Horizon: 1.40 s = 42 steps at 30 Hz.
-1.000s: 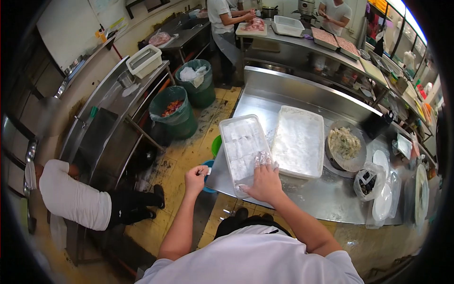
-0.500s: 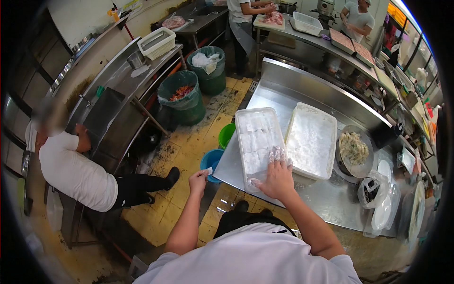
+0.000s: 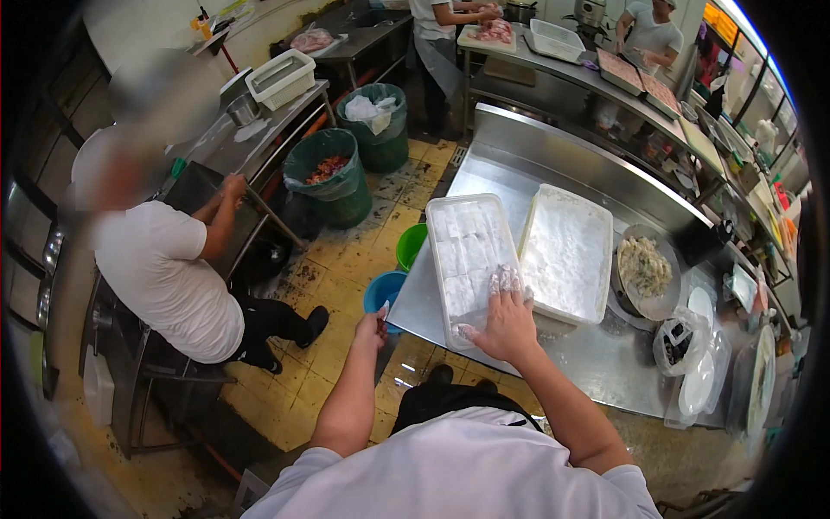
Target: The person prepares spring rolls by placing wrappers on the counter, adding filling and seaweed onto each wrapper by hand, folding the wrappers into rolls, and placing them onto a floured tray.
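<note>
My right hand (image 3: 506, 320), its fingers coated in white powder, lies spread over the near right corner of a white tray (image 3: 439, 259). Rows of flat, white-dusted pieces (image 3: 467, 246) fill most of that tray. Beside it on the right stands a second, larger tray (image 3: 566, 255) of white powder. My left hand (image 3: 372, 329) is at the left table edge, near the blue bucket (image 3: 389, 294). Its fingers are pinched together, and a small pale thing shows at their tips, too small to name.
A bowl of pale chunky mix (image 3: 644, 272) and a plastic bag (image 3: 681, 343) are on the steel table (image 3: 596, 376) at right. A green bucket (image 3: 412, 246) and lined bins (image 3: 333, 186) stand on the floor. One co-worker (image 3: 173, 268) is at left; others work behind.
My left hand has shifted slightly right and its wrist has turned. The co-worker at left has turned and brought both hands together. My right hand stays on the tray.
</note>
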Available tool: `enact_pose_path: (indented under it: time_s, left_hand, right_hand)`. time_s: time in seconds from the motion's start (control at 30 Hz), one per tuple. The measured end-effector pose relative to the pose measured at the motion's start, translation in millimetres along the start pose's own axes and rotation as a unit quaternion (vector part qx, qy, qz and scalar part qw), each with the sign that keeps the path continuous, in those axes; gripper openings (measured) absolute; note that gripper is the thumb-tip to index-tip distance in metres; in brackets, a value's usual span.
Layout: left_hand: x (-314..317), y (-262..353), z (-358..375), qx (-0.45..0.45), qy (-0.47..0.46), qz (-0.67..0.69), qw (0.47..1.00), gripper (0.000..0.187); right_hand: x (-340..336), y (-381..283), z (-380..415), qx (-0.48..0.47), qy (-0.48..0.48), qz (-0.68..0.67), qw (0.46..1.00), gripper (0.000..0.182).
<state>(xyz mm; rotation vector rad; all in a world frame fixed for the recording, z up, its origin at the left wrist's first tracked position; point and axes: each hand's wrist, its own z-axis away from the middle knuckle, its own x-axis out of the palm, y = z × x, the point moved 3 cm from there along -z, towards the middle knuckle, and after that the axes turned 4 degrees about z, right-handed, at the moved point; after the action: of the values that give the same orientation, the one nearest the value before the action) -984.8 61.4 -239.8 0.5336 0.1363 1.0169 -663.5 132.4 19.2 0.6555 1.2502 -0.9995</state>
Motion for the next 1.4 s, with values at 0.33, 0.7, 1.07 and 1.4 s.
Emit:
enact_pose_path:
  time_s: [0.33,0.7,1.07,1.4]
  left_hand:
    - [-8,-12,-34,-0.100,-0.008,-0.085,0.991,0.036]
    - [-9,5,-30,-0.035,-0.056,-0.150,0.986,0.024]
    - [-35,23,-9,0.202,-0.048,-0.061,0.976,0.020]
    - [-123,27,41,0.203,0.214,-0.337,0.894,0.047]
  right_hand:
    - [0,0,0,-0.005,0.001,0.002,1.000,0.122]
    - [3,1,0,-0.008,0.015,-0.004,1.000,0.120]
    - [1,-1,0,0.000,0.001,-0.005,1.000,0.121]
    - [4,2,2,-0.002,0.027,-0.018,0.999,0.115]
